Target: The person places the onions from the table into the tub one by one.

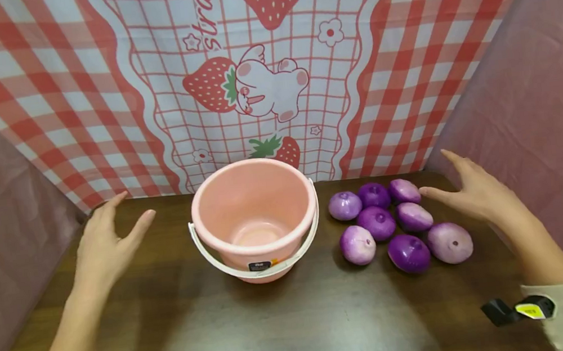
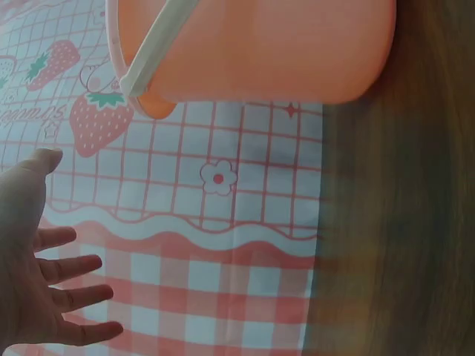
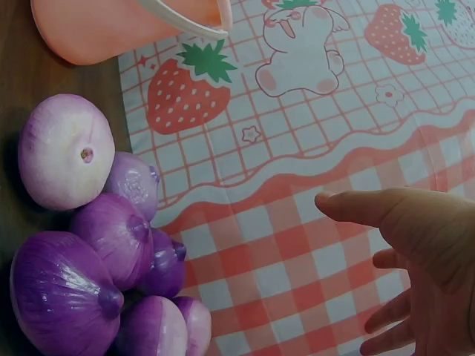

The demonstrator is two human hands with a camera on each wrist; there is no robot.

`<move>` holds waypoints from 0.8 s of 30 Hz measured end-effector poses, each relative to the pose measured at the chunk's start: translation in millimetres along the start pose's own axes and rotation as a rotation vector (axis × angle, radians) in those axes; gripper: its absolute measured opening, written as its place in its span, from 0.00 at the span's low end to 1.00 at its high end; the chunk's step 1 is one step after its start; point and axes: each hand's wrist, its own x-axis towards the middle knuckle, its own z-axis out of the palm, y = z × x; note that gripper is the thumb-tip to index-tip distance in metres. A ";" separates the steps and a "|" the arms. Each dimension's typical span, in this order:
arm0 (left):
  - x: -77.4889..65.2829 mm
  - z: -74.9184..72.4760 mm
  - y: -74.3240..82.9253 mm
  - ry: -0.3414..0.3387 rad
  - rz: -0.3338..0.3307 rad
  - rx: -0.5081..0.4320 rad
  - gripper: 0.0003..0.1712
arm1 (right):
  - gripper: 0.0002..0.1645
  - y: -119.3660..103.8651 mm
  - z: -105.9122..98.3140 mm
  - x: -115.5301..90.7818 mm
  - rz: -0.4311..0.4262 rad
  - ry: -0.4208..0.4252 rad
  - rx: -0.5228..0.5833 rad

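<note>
A pink bucket (image 1: 258, 200) stands upright in the middle of the table, its inside bare and its white handle (image 1: 250, 270) lowered across the front. Several purple onions (image 1: 376, 223) lie grouped to the right of it, some dark and glossy, others pale; in the right wrist view a pale onion (image 3: 67, 152) sits nearest the bucket. My left hand (image 1: 105, 243) is raised left of the bucket, fingers spread, holding nothing. On the other side my right hand (image 1: 481, 190) hovers beside the onions with thumb and fingers apart, also holding nothing.
Behind the table (image 1: 326, 324) hangs a red-and-white checked cloth (image 1: 401, 45) with strawberry prints. Pink fabric (image 1: 525, 118) walls off the right side, and similar fabric (image 1: 3, 196) the left. Black straps circle both sleeves.
</note>
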 end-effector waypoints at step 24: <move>-5.4 33.3 18.4 -0.086 -0.030 -0.389 0.30 | 0.48 35.6 22.3 -1.6 0.022 -0.060 0.034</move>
